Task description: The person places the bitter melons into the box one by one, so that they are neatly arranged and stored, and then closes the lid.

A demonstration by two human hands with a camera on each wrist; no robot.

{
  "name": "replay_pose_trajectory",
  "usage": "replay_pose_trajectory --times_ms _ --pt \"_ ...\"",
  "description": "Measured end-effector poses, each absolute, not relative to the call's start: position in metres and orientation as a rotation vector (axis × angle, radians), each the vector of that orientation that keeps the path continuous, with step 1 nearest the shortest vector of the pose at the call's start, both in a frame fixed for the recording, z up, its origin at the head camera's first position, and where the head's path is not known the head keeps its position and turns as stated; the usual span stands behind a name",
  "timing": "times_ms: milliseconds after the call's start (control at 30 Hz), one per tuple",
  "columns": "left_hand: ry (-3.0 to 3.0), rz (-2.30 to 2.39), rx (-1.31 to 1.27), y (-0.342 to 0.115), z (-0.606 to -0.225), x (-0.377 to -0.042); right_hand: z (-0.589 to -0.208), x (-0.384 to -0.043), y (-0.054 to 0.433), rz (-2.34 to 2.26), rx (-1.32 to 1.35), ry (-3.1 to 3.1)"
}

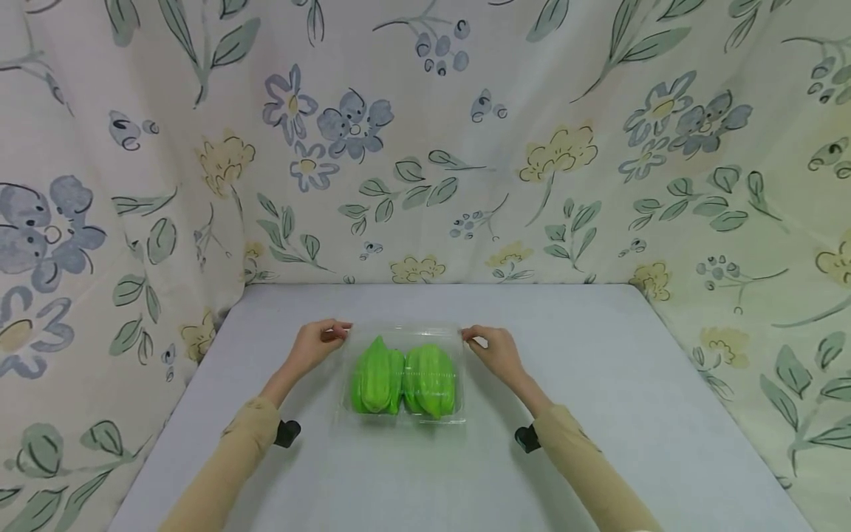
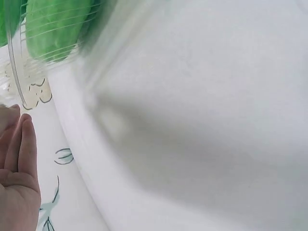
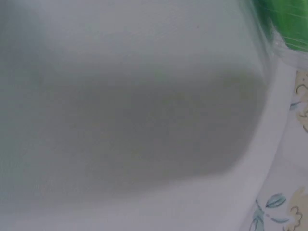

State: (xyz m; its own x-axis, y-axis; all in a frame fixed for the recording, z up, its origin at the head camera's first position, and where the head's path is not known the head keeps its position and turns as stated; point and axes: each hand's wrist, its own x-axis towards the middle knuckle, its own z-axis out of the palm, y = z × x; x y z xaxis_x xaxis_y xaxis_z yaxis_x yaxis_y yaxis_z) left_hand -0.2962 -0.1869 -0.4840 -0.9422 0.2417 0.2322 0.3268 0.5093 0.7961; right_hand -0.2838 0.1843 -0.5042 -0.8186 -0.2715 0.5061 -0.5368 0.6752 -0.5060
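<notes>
A clear plastic clamshell container (image 1: pixel 405 334) is at the middle of the white table, with two bright green, ribbed bundles (image 1: pixel 377 378) side by side inside. My left hand (image 1: pixel 318 344) pinches the container's far left corner between thumb and fingertips. At the far right corner, my right hand (image 1: pixel 497 350) pinches the edge in the same way. In the left wrist view, the container's thin rim (image 2: pixel 17 77) runs down to the fingertips (image 2: pixel 27 119). The right wrist view shows a green bundle (image 3: pixel 291 21) through the plastic, while the hand itself is out of that view.
The white table (image 1: pixel 598 384) stretches out on both sides of the container. Its far edge meets a floral curtain (image 1: pixel 412 177), which also hangs down along the left and right sides. Both forearms cast soft shadows on the tabletop.
</notes>
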Motion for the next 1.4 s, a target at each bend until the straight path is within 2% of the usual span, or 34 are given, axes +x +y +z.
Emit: replay_pose_trajectory --times_ms 200,367,533,733,1033,1200,1400 --pt "-2.674 -1.541 -0.528 -0.192 -0.487 -0.286 -0.507 -0.278 0.187 0.743 0.704 -2.527" --pt "-2.706 -1.929 -0.503 -0.202 -0.472 -0.277 -0.505 -0.277 0.186 0.604 0.752 -2.516" --pt "-3.001 -2.239 -0.448 -0.223 -0.457 -0.267 -0.502 -0.275 0.184 0.584 0.797 -2.499" --pt "-3.212 -2.490 -0.508 -0.239 -0.461 -0.250 -0.501 -0.274 0.184 0.588 0.809 -2.506" --pt "-3.099 -2.764 -0.611 -0.227 -0.467 -0.232 -0.501 -0.271 0.186 0.595 0.778 -2.522" --pt "-3.058 -2.754 -0.622 -0.220 -0.466 -0.229 -0.503 -0.269 0.187 0.609 0.761 -2.524" --pt "-2.966 -2.956 -0.750 -0.227 -0.468 -0.230 -0.504 -0.268 0.188 0.608 0.759 -2.537"
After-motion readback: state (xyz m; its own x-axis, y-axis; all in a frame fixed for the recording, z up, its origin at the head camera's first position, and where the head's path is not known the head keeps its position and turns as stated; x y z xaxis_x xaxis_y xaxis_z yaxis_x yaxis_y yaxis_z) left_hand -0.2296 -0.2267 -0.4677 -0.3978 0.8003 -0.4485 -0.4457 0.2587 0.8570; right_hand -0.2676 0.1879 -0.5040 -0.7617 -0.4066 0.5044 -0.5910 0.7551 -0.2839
